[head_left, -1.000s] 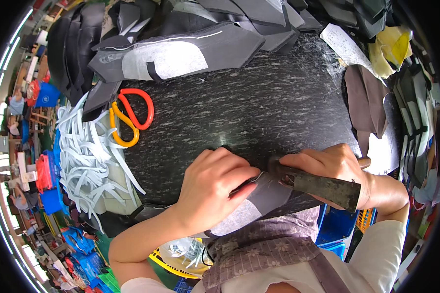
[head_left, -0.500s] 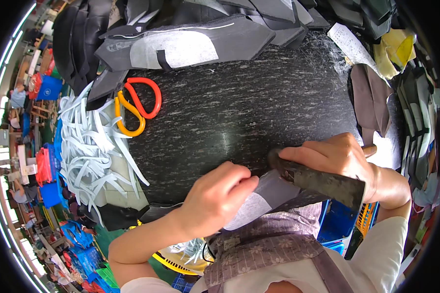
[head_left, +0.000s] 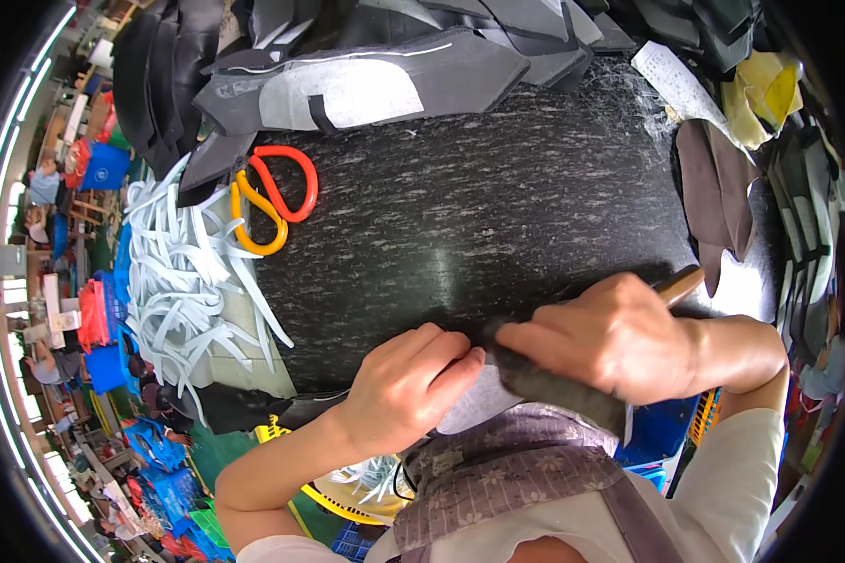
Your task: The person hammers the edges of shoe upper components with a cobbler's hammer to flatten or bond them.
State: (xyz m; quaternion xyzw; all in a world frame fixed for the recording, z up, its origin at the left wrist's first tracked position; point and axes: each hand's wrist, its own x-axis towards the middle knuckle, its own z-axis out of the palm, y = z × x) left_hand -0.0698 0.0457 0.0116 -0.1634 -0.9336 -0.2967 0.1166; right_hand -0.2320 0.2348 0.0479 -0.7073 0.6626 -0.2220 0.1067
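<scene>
At the six o'clock edge of the counter [head_left: 460, 206], the left hand [head_left: 406, 389] rests, fingers curled, against a grey piece [head_left: 479, 402]; I cannot tell whether it grips. At five o'clock the right hand [head_left: 615, 338] is wrapped round a wooden-handled hammer [head_left: 565, 389], its dark head overlapping the piece. Red-and-yellow handles [head_left: 296, 192] lie at nine, pale strips [head_left: 183, 253] at eight.

green floor [head_left: 218, 460] | lit strip lights [head_left: 25, 91] | bright windows [head_left: 16, 293] far left

Cobbler's hammer [head_left: 573, 394] at 4 o'clock, dark flat head blurred, wooden handle angled toward 2, overlapping in view a partly hidden pale-patched grey panel [head_left: 479, 405] at 5 o'clock, contact unclear.
</scene>
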